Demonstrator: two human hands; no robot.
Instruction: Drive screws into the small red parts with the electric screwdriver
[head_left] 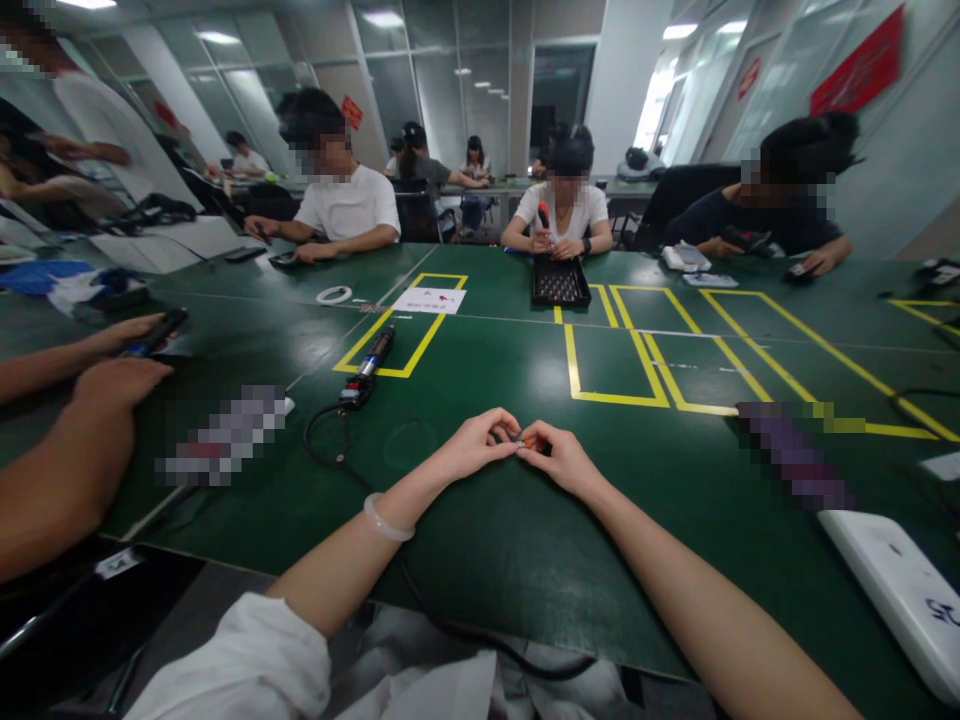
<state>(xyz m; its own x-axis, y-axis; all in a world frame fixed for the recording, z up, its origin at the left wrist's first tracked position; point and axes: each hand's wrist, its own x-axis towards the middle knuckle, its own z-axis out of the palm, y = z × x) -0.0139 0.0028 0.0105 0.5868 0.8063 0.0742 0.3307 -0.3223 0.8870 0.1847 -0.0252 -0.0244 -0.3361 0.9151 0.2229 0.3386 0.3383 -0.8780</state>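
Observation:
My left hand (pixel 486 444) and my right hand (pixel 556 456) meet above the green table (pixel 480 560) in front of me. Between their fingertips is a small piece (pixel 523 444) with orange and silvery parts, too small to make out its kind. Thumb and fingers of the right hand pinch it from the right. From the left, the left thumb and fingers close on its other end. Fingers cover much of the piece. Left of my hands lies an electric screwdriver (pixel 367 365) with a black cable (pixel 315 450).
Yellow tape outlines (pixel 619 398) mark the table. A paper sheet (pixel 429 300) lies beyond the screwdriver. Across the table, a co-worker holds a red-handled tool (pixel 543 213) over a black tray (pixel 561 300). A white power bank-like case (pixel 892 590) is at right; another person's arms (pixel 82 430) reach in at left.

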